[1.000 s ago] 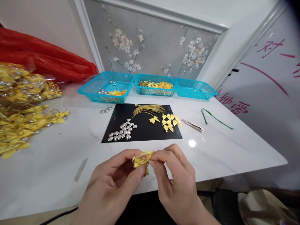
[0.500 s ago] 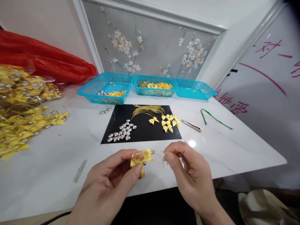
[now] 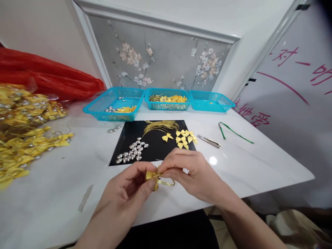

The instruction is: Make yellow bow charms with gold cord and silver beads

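My left hand (image 3: 129,192) pinches a small yellow ribbon bow (image 3: 151,176) over the near edge of the white table (image 3: 249,166). My right hand (image 3: 190,173) pinches the same bow from the right, at the gold cord loop (image 3: 167,182) hanging from it. Just beyond my hands lies a black mat (image 3: 155,149) with several silver heart beads (image 3: 131,154), a bundle of gold cords (image 3: 160,125) and several loose yellow bows (image 3: 184,137).
Three turquoise baskets (image 3: 114,108) line the back of the table, two holding bows and beads. A heap of finished yellow bows (image 3: 23,138) and a red bag (image 3: 49,74) fill the left side. Tweezers (image 3: 209,141) and a green tie (image 3: 233,131) lie to the right.
My right hand had pulled away to the right with the gold cord; now it is back against the bow. The cord loop, earlier above the bow, now hangs below it.
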{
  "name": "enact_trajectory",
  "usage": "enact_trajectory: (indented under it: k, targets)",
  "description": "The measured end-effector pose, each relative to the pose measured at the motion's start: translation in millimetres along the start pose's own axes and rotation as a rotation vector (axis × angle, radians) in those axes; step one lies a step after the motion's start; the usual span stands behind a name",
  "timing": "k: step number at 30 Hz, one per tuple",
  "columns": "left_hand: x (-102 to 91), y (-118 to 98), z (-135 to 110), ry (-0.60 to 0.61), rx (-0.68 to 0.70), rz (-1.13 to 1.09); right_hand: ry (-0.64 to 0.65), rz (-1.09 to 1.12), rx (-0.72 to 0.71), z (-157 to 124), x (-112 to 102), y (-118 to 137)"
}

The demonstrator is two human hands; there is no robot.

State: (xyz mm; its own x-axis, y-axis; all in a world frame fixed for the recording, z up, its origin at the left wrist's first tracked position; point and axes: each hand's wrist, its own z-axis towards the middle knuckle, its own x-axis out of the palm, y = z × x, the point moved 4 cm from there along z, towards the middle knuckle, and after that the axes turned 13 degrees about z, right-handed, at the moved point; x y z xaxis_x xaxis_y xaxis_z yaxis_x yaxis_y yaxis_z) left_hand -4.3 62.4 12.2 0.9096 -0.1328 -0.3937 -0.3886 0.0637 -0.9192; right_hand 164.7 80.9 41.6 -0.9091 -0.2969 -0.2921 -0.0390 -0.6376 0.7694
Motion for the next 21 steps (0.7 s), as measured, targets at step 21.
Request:
enact_trajectory:
  k: [21]
  targets:
    - [3.8,-0.6,7.0,0.261,-0.043,-0.105,0.002,0.198,0.193,-3.2,6.7,-8.9]
